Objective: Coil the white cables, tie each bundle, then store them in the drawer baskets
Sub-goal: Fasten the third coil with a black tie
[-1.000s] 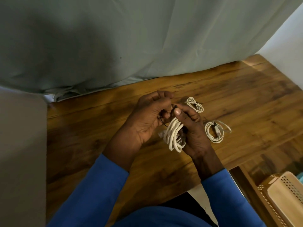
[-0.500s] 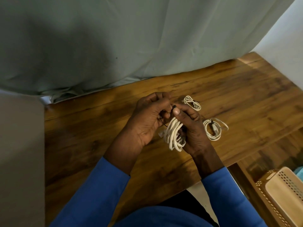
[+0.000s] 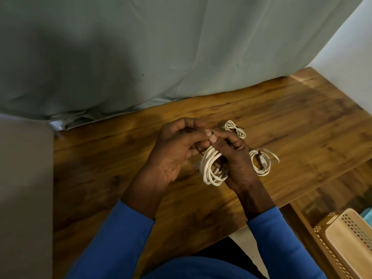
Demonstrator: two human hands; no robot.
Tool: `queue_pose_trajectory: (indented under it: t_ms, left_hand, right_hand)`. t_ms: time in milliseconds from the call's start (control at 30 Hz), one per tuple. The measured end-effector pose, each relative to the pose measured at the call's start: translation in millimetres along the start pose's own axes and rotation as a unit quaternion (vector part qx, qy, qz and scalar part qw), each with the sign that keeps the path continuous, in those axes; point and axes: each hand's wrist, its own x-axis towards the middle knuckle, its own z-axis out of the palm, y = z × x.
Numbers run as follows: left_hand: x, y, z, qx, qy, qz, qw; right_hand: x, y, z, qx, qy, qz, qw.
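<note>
A flat grey panel [image 3: 24, 188] filled the left edge, cut off by the frame; what it belonged to could not be made out. Beside it a pale green curtain [image 3: 141, 57] hung down to the far edge of the wooden table [image 3: 96, 178], its hem bunched there. Blue sleeves [image 3: 112, 238] came up from the bottom edge.

The left hand [image 3: 173, 156] was curled, its thumb and fingertips pinching a thin dark tie [image 3: 198, 152] — only a short loop of it showed below the fingers, the rest lost between the two hands. Just right of it hung the cable coil [image 3: 211, 168], several white loops held above the table, with a pale plug end poking out at its left side, blurred. The right hand [image 3: 237, 160] gripped this coil, fingers wrapped round its right side and thumb pressed at its top; the part inside the palm was hidden.

Beyond the right knuckles a small coil [image 3: 235, 128] lay on the table, partly covered by them. Further right a second coil [image 3: 261, 163] lay flat, bound with a dark band, one loose end trailing right.

At the lower right corner a beige perforated basket [image 3: 346, 238] sat below table level, cropped by the frame — a teal scrap beside it was too cut off to name. A white wall [image 3: 352, 47] closed the upper right.
</note>
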Motion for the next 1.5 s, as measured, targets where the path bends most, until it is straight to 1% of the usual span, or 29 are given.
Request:
queue_pose_trajectory:
  t_ms: [133, 233, 333, 433, 500, 567, 667, 733, 800, 833, 867, 933, 1000, 1067, 1133, 1167, 1233, 1333, 1433, 1500]
  left_hand:
    - [4, 3, -16, 0.085, -0.045, 0.011, 0.995]
    - [8, 0, -26, 0.137, -0.078, 0.063, 0.985]
    - [12, -5, -31, 0.167, -0.103, 0.117, 0.974]
    - [14, -8, -37, 0.176, -0.108, 0.132, 0.969]
    - [17, -10, -41, 0.186, -0.111, 0.134, 0.967]
    - [19, -13, -45, 0.202, -0.112, 0.152, 0.961]
    - [19, -16, -46, 0.241, -0.097, 0.212, 0.942]
    - [19, -17, -45, 0.288, -0.079, 0.254, 0.92]
    - [21, -18, -47, 0.32, -0.074, 0.279, 0.902]
    - [22, -19, -49, 0.318, -0.082, 0.281, 0.902]
    - [24, -18, -49, 0.303, -0.094, 0.274, 0.908]
    - [28, -15, -49, 0.22, -0.116, 0.238, 0.939]
    - [33, -9, -48, 0.095, -0.122, 0.199, 0.968]
    - [38, -2, -48, -0.056, -0.137, 0.164, 0.975]
    - [42, 0, -47, -0.201, -0.154, 0.131, 0.959]
    - [46, 0, -47, -0.254, -0.155, 0.115, 0.948]
    - [52, -2, -47, -0.326, -0.157, 0.093, 0.928]
    - [62, -2, -49, -0.388, -0.141, 0.072, 0.908]
    - [69, -2, -53, -0.437, -0.09, 0.06, 0.893]
    - [72, -3, -54, -0.453, -0.062, 0.05, 0.888]
  right_hand:
    - [3, -1, -8, -0.069, -0.01, -0.014, 0.997]
    - [4, -1, -11, -0.106, -0.035, -0.004, 0.994]
    - [6, -3, -11, -0.111, -0.054, 0.016, 0.992]
    - [8, -3, -11, -0.136, -0.056, 0.042, 0.988]
    - [7, -4, -8, -0.159, -0.057, 0.041, 0.985]
    - [6, -4, -5, -0.158, -0.052, 0.031, 0.986]
    - [4, -3, 2, -0.169, -0.051, 0.013, 0.984]
    - [5, 0, 3, -0.191, -0.042, -0.009, 0.981]
    - [7, 0, 3, -0.197, -0.037, -0.023, 0.979]
    - [7, 0, 3, -0.204, -0.046, -0.021, 0.978]
    - [8, -1, 4, -0.22, -0.062, -0.012, 0.973]
    - [7, 0, 7, -0.25, -0.1, 0.034, 0.963]
    - [4, 5, 10, -0.249, -0.114, 0.081, 0.958]
    - [3, 11, 10, -0.231, -0.095, 0.097, 0.963]
    - [5, 15, 9, -0.215, -0.069, 0.088, 0.97]
    - [5, 16, 10, -0.207, -0.062, 0.079, 0.973]
    - [4, 14, 14, -0.183, -0.063, 0.063, 0.979]
    - [2, 15, 23, -0.135, -0.067, 0.05, 0.987]
    - [4, 23, 26, -0.134, -0.041, 0.021, 0.99]
    - [3, 26, 28, -0.117, -0.03, 0.017, 0.993]
